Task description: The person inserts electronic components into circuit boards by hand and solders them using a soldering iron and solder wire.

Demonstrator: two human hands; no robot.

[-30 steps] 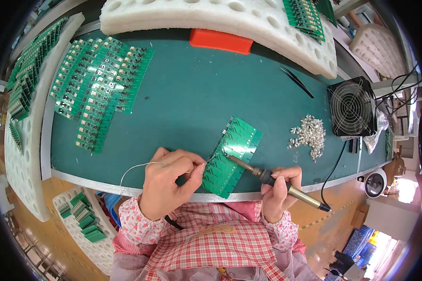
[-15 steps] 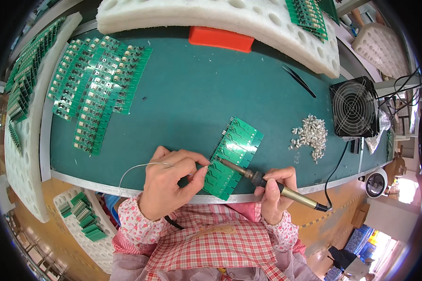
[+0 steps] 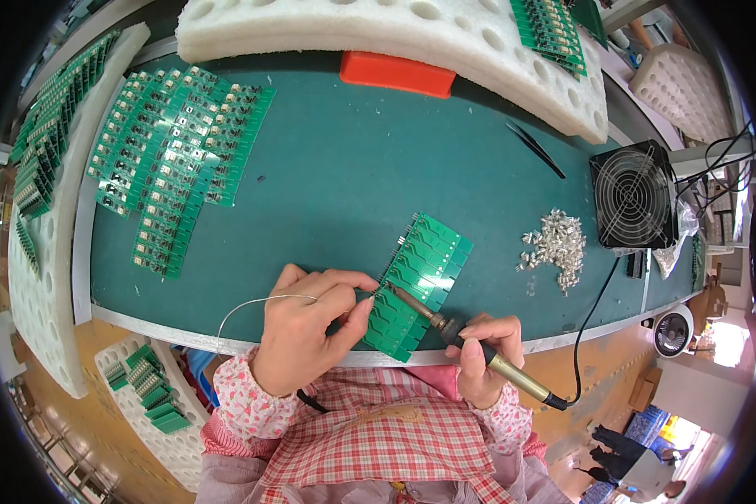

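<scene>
A green circuit board panel lies slantwise near the table's front edge, with a row of pins along its left side. My left hand pinches a thin solder wire at the panel's left edge; the wire loops back past the wrist. In my right hand is a soldering iron, held like a pen. Its tip meets the panel's left edge close to my left fingertips. Whether tip and wire touch is too small to tell.
More circuit boards lie at the left. White foam blocks bound the back and left side. A red block, tweezers, a pile of small metal parts and a black fan occupy the back and right.
The soldering iron has swung, its handle end moving down and left, and its tip slightly left. My right hand moved slightly left and lower with it. My left hand has barely moved.
</scene>
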